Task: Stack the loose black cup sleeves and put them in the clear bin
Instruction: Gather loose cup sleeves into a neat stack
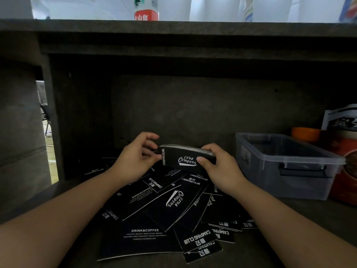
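You have a small stack of black cup sleeves [186, 158] held up on edge between both hands, its long axis running left to right across you. Your right hand [218, 167] clamps the right end, thumb on the printed face; your left hand [138, 154] pinches the left end with curled fingers. The clear bin [286, 182] sits just right of your right hand, so that hand is nearer for the drop. Many loose sleeves [173, 207] lie scattered on the dark shelf [299, 213] below your wrists. The bin looks empty, though its dim far corner is hard to read. Your forearms hide some sleeves.
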`<action>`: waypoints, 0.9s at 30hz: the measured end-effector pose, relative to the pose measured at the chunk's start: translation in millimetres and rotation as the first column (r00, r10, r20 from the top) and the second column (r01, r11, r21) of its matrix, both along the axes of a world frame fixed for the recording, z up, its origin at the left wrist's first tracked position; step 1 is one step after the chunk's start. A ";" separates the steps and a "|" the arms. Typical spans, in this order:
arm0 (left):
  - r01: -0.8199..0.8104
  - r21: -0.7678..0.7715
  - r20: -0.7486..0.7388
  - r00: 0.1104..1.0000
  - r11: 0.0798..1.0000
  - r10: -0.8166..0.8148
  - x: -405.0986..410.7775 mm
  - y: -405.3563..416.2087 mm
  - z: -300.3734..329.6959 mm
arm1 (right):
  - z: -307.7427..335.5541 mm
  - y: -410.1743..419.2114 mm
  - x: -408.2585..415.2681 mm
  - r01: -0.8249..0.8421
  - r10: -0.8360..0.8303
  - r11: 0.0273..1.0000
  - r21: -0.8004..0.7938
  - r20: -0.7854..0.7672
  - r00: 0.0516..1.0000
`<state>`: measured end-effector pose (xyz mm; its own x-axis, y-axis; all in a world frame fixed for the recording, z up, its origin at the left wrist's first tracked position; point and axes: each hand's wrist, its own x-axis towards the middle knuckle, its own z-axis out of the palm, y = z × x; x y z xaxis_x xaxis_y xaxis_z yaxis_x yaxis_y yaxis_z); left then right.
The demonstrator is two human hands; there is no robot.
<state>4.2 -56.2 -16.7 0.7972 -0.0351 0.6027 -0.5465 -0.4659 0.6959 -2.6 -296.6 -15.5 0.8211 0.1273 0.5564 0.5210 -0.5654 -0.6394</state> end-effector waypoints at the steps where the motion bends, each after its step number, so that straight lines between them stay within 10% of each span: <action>1: -0.017 0.023 0.005 1.000 1.000 0.017 0.7 -0.5 -0.5 | 0.1 0.1 0.0 0.002 -0.002 1.000 -0.005 0.003 1.000; 8: -0.483 0.461 -0.033 0.829 0.744 0.559 17.4 36.3 -2.4 | -0.3 0.5 0.3 0.014 -0.014 1.000 -0.009 0.007 1.000; 13: -0.436 0.679 -0.322 0.547 0.591 0.773 30.0 71.8 -12.4 | 0.8 -0.2 -0.8 0.048 -0.048 0.999 0.006 0.020 0.999; 27: -0.443 0.666 -0.294 0.583 0.600 0.757 31.6 78.2 -8.8 | 1.8 -2.9 0.1 0.088 -0.089 0.996 0.014 0.034 0.995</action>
<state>35.8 22.0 -25.6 0.8909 0.4267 0.1554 0.3612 -0.8733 0.3270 -2.6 -299.5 -13.7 0.8088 0.0479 0.5861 0.4914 -0.6023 -0.6291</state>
